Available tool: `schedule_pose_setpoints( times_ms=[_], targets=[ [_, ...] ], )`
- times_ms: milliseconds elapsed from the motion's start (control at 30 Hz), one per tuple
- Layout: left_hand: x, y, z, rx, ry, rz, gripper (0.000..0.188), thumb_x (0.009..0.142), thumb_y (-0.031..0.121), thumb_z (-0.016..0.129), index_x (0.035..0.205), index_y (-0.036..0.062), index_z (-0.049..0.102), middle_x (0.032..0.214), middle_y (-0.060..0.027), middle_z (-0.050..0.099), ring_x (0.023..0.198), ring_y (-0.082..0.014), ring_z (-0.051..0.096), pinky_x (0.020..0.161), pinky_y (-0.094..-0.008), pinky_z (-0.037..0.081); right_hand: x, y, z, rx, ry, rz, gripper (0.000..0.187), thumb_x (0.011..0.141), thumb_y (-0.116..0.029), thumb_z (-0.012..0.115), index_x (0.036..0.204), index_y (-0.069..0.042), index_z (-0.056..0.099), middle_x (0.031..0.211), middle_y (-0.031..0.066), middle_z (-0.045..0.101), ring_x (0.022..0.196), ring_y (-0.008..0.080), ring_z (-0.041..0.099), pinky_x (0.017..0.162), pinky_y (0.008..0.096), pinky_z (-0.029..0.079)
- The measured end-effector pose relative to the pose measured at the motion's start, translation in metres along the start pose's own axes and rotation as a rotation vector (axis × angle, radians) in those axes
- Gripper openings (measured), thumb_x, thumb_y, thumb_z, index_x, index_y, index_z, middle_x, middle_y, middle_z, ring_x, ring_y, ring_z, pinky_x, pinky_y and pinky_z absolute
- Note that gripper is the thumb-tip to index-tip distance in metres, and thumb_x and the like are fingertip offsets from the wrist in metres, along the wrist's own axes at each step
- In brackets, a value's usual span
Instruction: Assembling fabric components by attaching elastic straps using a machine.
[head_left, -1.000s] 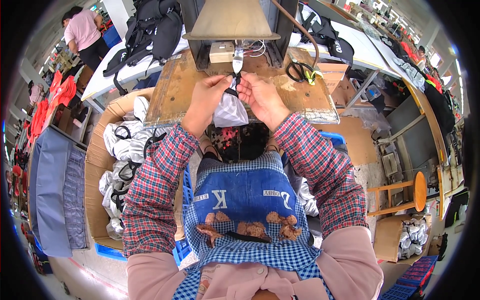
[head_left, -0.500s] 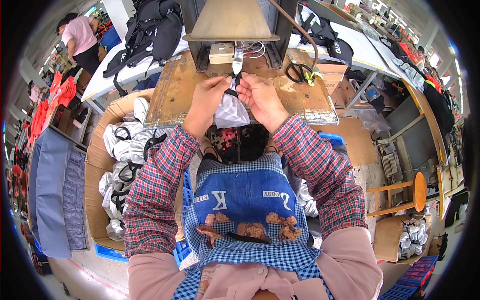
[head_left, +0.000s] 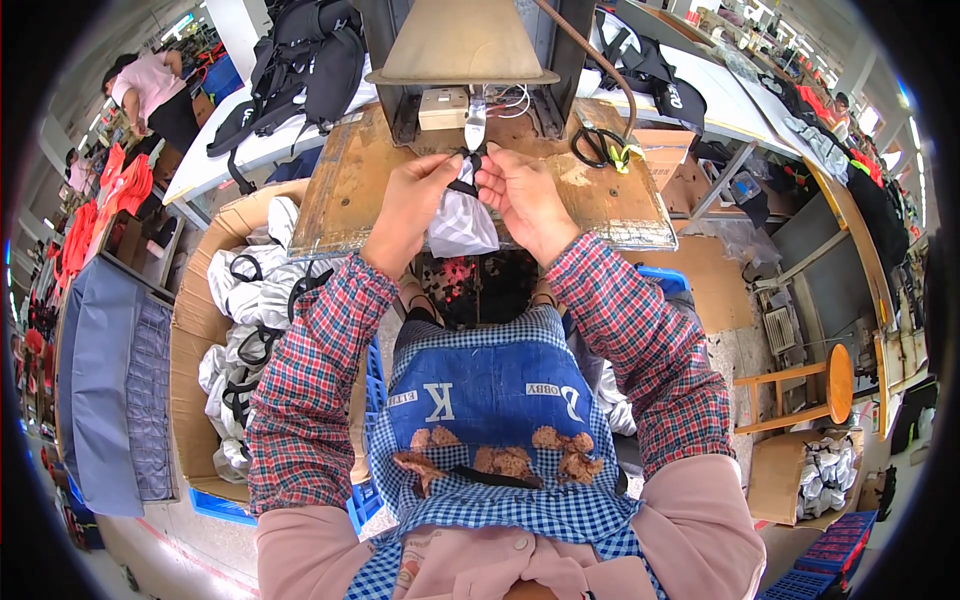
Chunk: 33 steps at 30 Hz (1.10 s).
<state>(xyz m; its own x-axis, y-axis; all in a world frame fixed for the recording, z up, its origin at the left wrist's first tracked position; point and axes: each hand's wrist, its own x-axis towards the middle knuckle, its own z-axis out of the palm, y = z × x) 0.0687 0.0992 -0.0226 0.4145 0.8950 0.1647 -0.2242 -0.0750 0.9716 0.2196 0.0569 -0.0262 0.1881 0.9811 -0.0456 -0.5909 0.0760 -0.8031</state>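
Observation:
Both my hands are at the metal tip (head_left: 475, 125) of a machine under a beige cone-shaped cover (head_left: 462, 45). My left hand (head_left: 412, 200) pinches one side of a black strap (head_left: 465, 170) between thumb and finger. From the other side my right hand (head_left: 522, 192) pinches the same strap, fingers curled. The strap belongs to a small white fabric piece (head_left: 462, 225), which hangs below my fingers over the front edge of the worn wooden table (head_left: 345, 190). Exactly how the strap meets the tip is hidden by my fingertips.
Black-handled scissors (head_left: 597, 148) lie on the table's right. A cardboard box (head_left: 205, 290) full of white pieces with black straps stands at my left. Black bags (head_left: 310, 70) lie on a white table behind. A wooden stool (head_left: 838, 383) is at right. Another person (head_left: 155, 90) bends over, far left.
My hands stay almost in place, still pinching the strap at the tip. The white fabric shifts very slightly. The person at far left has leaned further down.

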Motion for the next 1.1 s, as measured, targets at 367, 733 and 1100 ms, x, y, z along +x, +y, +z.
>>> schedule_pose_setpoints(
  times_ms=[367, 733, 1100],
  targets=[
    [-0.048, 0.023, -0.022, 0.265, -0.218, -0.041, 0.027, 0.095, 0.020, 0.060, 0.105, -0.0046, 0.065, 0.091, 0.0048, 0.062, 0.082, -0.0022, 0.052, 0.075, -0.0196, 0.043, -0.057, -0.021, -0.029, -0.700, -0.198, -0.010, 0.033, 0.094, -0.034, 0.059, 0.098, -0.002, 0.065, 0.087, 0.0036, 0.067, 0.077, 0.0107, 0.062, 0.066, 0.0237, 0.049],
    [-0.074, 0.039, -0.008, 0.683, -0.320, 0.150, 0.024, 0.088, 0.019, 0.067, 0.097, -0.0031, 0.065, 0.084, -0.0056, 0.058, 0.070, -0.0102, 0.052, 0.061, -0.0259, 0.042, -0.080, -0.017, -0.017, -0.969, -0.334, -0.428, 0.020, 0.090, -0.012, 0.065, 0.100, 0.004, 0.064, 0.085, 0.0073, 0.068, 0.074, 0.0090, 0.062, 0.066, 0.0251, 0.050],
    [-0.095, 0.053, 0.003, 0.830, -0.266, 0.140, 0.032, 0.082, 0.028, 0.074, 0.096, -0.0005, 0.066, 0.082, -0.0098, 0.061, 0.070, -0.0176, 0.058, 0.062, -0.0293, 0.046, -0.104, -0.018, -0.027, -0.749, -0.218, -0.411, 0.019, 0.095, -0.016, 0.059, 0.096, 0.002, 0.060, 0.081, 0.0031, 0.065, 0.075, 0.0068, 0.060, 0.068, 0.0227, 0.050]
  ],
)
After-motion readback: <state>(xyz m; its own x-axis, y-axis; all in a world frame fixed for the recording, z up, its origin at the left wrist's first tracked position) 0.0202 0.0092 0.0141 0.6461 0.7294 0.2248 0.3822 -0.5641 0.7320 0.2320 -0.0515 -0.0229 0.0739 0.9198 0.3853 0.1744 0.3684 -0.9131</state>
